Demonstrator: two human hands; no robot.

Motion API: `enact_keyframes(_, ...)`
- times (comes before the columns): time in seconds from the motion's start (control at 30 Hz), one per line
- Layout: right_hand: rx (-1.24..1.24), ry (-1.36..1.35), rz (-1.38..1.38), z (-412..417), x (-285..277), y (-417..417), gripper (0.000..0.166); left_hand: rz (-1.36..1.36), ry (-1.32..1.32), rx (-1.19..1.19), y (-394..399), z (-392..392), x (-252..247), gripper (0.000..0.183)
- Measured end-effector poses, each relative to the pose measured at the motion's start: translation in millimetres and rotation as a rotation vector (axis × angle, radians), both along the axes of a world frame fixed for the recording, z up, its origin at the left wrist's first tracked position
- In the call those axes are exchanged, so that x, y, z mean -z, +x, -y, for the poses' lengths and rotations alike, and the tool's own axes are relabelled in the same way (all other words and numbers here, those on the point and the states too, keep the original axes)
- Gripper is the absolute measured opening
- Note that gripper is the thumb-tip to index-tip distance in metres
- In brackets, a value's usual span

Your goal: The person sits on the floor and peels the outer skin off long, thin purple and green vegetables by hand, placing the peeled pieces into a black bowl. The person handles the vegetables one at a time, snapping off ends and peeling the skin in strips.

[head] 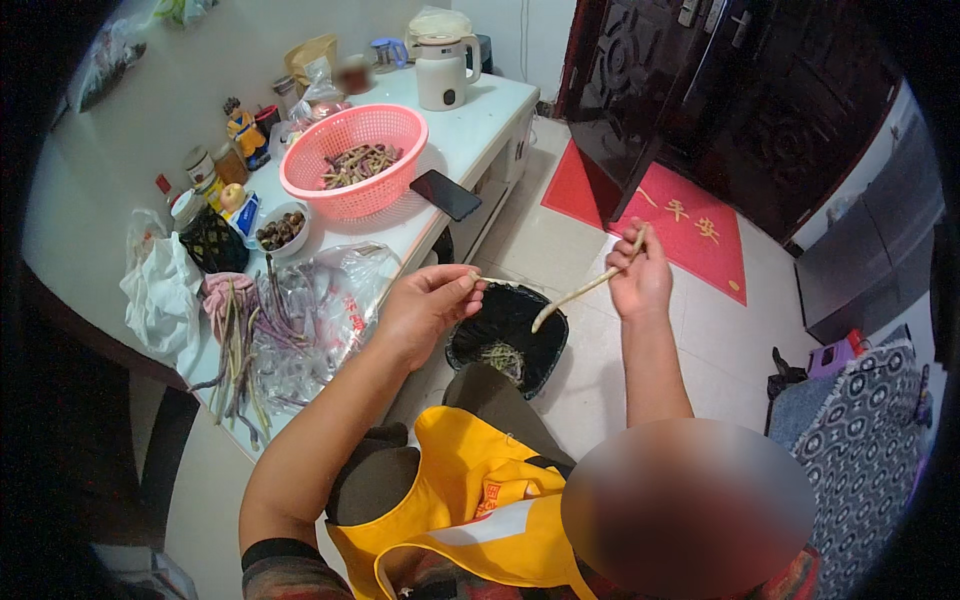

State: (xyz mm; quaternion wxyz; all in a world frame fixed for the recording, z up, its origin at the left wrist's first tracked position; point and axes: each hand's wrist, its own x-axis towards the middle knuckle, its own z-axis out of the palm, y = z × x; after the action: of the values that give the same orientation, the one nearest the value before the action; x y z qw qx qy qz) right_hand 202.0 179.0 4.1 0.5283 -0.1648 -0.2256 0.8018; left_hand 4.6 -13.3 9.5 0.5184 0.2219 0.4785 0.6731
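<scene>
My right hand [640, 274] holds a long pale green bean [577, 293], which slants down to the left over a black-lined waste bin [546, 352]. Bean scraps [504, 361] lie inside the bin. Above the bin's left side, the thumb and fingertips of my left hand [439, 304] pinch the end of a thin pale strand. On the counter, a pink plastic colander [409, 135] contains short pieces of beans [360, 165]. Whole green and purple long beans [238, 360] lie near the counter's front edge, partly on a clear plastic bag [337, 300].
A black smartphone [445, 195] lies at the counter edge beside the colander. Also on the counter [495, 105] are a bowl of brown nuts [281, 229], several jars, a figurine [246, 133] and a white electric kettle [442, 75]. A red mat [694, 225] lies by the dark door.
</scene>
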Motion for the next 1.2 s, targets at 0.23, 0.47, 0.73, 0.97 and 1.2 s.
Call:
enact_keyframes(0.23, 0.065, 0.04, 0.22, 0, -17, 15, 0.018, 0.004, -0.012, -0.03, -2, -1, -4, 0.019)
enact_keyframes(0.47, -0.457, 0.255, 0.523, 58, -9, -31, 0.014, -0.141, -0.069, 0.015, 5, -7, 0, 0.014)
enact_keyframes(0.73, -0.63, 0.245, 0.555, 77, -6, -48, 0.016, -0.081, -0.11, 0.019, 5, -6, 9, 0.016)
enact_keyframes(0.97, -0.67, 0.201, 0.532, 71, -4, -45, 0.023, 0.064, -0.2, 0.153, 8, -8, 17, 0.019)
enact_keyframes(1.2, -0.686, 0.398, 0.685, 74, 7, -46, 0.026, 0.068, -0.195, 0.214, 8, -8, 14, 0.02)
